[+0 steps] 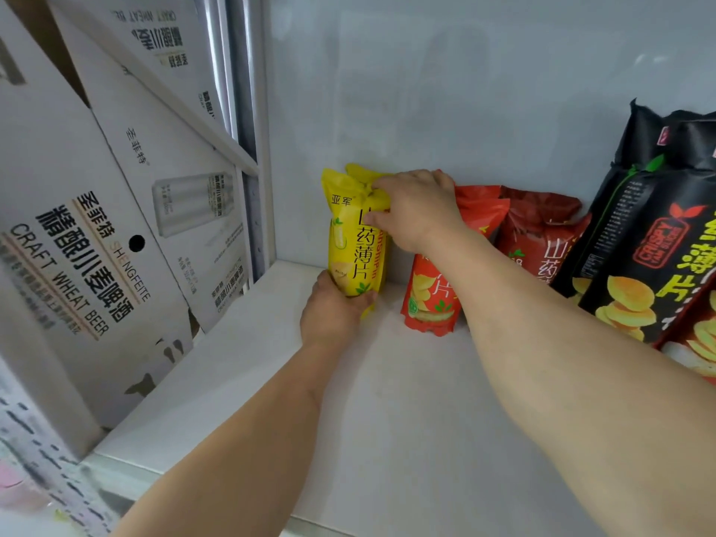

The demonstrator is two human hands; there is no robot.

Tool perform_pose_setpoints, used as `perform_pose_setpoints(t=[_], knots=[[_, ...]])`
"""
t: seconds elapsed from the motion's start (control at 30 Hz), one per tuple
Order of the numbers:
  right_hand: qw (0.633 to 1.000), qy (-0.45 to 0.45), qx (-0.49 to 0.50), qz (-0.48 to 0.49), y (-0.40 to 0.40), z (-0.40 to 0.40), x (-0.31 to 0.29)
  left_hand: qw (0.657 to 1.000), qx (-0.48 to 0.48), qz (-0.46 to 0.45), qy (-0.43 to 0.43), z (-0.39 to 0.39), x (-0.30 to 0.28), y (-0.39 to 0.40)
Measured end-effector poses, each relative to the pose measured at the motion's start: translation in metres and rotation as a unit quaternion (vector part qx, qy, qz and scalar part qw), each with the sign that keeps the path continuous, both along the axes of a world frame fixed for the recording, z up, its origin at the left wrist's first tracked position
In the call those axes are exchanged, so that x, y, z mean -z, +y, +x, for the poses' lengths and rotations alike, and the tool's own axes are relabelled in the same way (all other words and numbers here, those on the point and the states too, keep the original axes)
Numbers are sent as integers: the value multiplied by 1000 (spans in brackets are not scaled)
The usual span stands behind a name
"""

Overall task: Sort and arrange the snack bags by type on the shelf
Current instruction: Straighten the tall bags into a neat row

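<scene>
Yellow snack bag (354,242) stands on our shelf (387,420), left hand (333,312) gripping its base, right hand (416,211) pinching its top.

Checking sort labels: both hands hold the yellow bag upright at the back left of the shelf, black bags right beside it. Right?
Not quite. The head view shows red bags beside the yellow bag; the black bags stand farther right. Left hand and right hand do hold it upright.
</scene>
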State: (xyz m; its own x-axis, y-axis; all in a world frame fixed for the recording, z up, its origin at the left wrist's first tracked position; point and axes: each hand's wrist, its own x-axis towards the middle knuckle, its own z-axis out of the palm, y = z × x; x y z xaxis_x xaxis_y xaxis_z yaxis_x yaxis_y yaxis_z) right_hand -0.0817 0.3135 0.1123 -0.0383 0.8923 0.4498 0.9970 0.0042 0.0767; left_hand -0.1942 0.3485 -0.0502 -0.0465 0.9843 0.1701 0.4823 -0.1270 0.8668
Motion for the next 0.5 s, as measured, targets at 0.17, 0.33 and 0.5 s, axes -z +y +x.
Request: perform_pose_setpoints(t=[0.17,0.33,0.5], knots=[[1000,15,5,8,-4,3,1,1000,2,8,14,1,0,0],[996,38,-31,72,-19,4,1,1000,4,3,7,0,-2,-4],[986,56,-54,148,-50,12,9,995,-61,72,35,4,-15,-22]])
